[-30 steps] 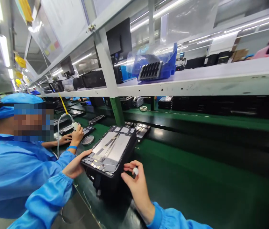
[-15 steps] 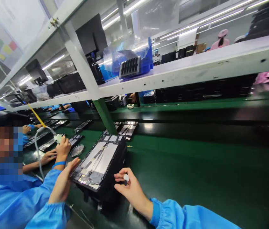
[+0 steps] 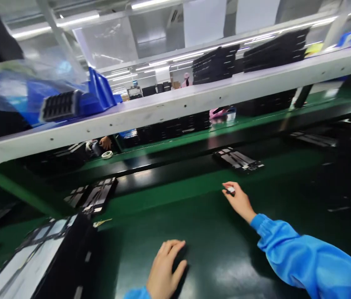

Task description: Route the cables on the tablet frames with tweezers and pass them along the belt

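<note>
My right hand (image 3: 240, 202) is stretched out over the green work surface, fingers curled around a small white-and-dark piece (image 3: 231, 189) whose kind I cannot make out. Its thumb and index finger point toward a flat dark device panel (image 3: 237, 159) with silver plates, just beyond them and apart from the hand. Lower down, my left hand (image 3: 166, 268) hovers low over or rests on the surface, fingers extended and thumb spread, holding nothing. Left of it stands a thick stack of similar panels (image 3: 66, 255), cut off by the frame's lower left.
Two more panels (image 3: 99, 195) lie behind the stack, beside a green post (image 3: 28, 187). A white shelf beam (image 3: 163, 112) crosses above, bearing blue bins (image 3: 99, 93) and black stacks (image 3: 215, 64). Dark stacked parts (image 3: 349, 182) stand at the right. Another person's hand (image 3: 105, 143) shows beyond the shelf.
The view has swung right. My left hand has left the stack's side and moved right over the surface. My right hand has reached away from the stack toward the panel, still holding the small piece.
</note>
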Available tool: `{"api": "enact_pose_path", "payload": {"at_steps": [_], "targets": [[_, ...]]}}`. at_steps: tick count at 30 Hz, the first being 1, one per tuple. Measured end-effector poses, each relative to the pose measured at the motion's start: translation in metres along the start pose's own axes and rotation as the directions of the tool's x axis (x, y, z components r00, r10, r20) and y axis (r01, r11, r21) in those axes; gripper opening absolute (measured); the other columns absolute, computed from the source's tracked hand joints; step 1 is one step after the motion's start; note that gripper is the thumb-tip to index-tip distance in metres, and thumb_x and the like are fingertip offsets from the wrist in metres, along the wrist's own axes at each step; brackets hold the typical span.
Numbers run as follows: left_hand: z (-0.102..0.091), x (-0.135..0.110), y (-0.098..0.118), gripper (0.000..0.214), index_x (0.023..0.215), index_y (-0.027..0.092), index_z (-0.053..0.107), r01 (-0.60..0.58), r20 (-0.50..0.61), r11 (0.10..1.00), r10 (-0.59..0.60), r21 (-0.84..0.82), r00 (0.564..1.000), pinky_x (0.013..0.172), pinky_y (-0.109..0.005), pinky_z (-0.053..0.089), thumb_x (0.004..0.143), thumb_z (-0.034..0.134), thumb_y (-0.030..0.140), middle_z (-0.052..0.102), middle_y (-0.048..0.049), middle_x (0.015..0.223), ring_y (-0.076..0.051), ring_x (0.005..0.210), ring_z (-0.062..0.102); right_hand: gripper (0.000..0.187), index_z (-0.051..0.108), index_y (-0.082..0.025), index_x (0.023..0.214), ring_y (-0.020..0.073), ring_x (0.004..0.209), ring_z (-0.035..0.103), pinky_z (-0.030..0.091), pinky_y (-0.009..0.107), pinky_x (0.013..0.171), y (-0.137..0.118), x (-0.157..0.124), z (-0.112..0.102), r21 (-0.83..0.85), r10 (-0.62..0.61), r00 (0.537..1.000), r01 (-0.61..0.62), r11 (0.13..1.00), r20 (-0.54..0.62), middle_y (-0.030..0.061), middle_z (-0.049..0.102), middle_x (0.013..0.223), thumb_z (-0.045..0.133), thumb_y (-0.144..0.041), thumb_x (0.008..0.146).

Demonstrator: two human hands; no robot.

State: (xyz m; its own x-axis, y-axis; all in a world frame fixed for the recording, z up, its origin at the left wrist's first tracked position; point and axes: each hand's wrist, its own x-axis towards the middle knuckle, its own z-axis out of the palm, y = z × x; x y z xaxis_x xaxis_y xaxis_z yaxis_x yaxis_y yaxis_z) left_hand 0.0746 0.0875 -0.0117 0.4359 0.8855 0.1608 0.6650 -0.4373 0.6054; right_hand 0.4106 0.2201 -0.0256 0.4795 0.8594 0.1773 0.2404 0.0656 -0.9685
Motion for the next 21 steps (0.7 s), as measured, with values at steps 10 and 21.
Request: {"api": "enact_pose_path", "payload": {"at_steps": [10,21], "targets": [[0.132,0.265,0.060,0.048,0.139,0.018,0.051,-0.251,0.095,0.960,0.240,0.123,0.966,0.116,-0.048,0.025,0.091,0.047,0.019,0.052,-0.0160,0.139,-0.030,0.130,0.045,0.028,0.060,-0.019,0.120,0.0231,0.102,0.063,0.051,0.043,0.088,0.065,0.145,-0.096,-0.163,0.206,0.833,-0.330,0.930,-0.513,0.0079,0.063,0.117,0.061,-0.032,0.095],[0.169,0.319,0.087,0.066,0.151,0.003,0.027,0.065,-0.081,0.987,-0.078,-0.148,0.994,0.104,-0.051,0.034,0.091,0.043,0.026,0.052,-0.0267,0.130,-0.039,0.121,0.048,0.022,0.050,-0.029,0.074,0.0374,0.085,0.065,0.045,0.051,0.077,0.054,0.142,-0.075,-0.064,0.169,0.855,-0.229,0.971,-0.491,0.0107,0.064,0.076,0.069,-0.032,0.062]]}}
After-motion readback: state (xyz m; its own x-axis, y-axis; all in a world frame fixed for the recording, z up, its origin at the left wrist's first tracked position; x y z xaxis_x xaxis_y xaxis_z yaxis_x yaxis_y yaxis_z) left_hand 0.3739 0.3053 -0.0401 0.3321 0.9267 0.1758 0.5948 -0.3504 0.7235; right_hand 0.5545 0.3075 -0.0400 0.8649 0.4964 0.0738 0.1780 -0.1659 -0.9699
